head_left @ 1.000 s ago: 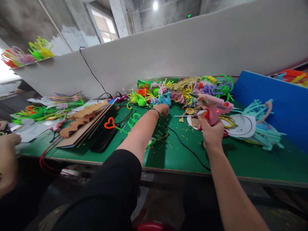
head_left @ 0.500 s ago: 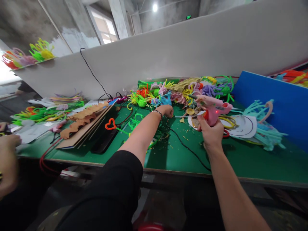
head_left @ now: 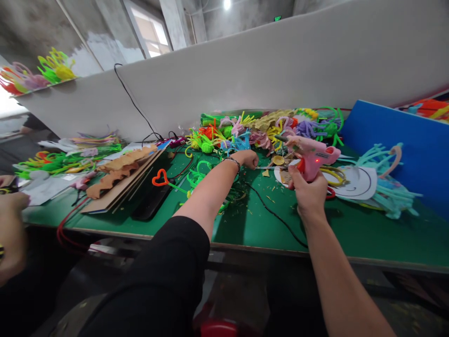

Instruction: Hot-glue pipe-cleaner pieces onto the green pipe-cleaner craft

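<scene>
My right hand (head_left: 309, 193) grips a pink hot-glue gun (head_left: 314, 155) by its handle, nozzle pointing left over the green table (head_left: 351, 234); a red light glows on its side. Its black cord (head_left: 277, 216) trails to the table's front edge. My left hand (head_left: 248, 159), with a bracelet on the wrist, is curled into a fist just in front of a pile of colourful pipe-cleaner flowers (head_left: 266, 128) and over dark green pipe cleaners (head_left: 233, 192). What the fist encloses is hidden.
A white paper disc (head_left: 356, 183) and cyan pipe-cleaner pieces (head_left: 387, 187) lie right of the gun, below a blue board (head_left: 403, 150). At left are an orange heart-shaped pipe cleaner (head_left: 160, 178), a cardboard stack (head_left: 119, 180) and another person's hand (head_left: 10, 229). A white partition (head_left: 280, 70) backs the table.
My left hand has drawn back a little from the flower pile and closed into a fist. The glue gun in my right hand has barely moved.
</scene>
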Motion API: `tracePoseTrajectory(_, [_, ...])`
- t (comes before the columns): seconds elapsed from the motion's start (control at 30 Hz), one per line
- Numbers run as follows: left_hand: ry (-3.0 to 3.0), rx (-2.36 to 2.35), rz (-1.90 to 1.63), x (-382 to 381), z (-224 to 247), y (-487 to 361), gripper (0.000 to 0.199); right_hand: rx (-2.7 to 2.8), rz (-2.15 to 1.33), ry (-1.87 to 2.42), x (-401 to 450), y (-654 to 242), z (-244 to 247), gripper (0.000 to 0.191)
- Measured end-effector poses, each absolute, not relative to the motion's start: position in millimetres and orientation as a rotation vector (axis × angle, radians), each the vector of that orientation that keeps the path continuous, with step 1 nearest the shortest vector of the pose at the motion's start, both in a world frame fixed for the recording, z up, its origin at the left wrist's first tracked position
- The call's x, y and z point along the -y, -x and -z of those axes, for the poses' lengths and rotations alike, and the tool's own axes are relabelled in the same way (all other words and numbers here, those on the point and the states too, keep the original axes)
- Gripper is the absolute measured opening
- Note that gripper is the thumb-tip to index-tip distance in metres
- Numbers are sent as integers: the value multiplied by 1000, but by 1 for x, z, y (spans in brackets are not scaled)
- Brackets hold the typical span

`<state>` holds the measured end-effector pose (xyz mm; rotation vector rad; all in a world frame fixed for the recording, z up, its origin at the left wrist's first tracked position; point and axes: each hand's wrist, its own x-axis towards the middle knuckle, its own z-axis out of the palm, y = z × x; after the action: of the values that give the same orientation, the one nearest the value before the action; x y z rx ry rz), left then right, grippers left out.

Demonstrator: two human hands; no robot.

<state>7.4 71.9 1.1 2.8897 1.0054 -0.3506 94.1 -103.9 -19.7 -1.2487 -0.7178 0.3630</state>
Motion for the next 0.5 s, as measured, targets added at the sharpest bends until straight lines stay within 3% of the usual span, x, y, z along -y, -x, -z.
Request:
tracePoseTrajectory(0.17, [-2923,-967,317,-69,-4,-9,41,700,-361,1234,103,-94,20,25])
tracePoseTrajectory(0.5, [-3020,-850,322,-66,-5,-13,30,711,-343,1272,104,-93,19,25])
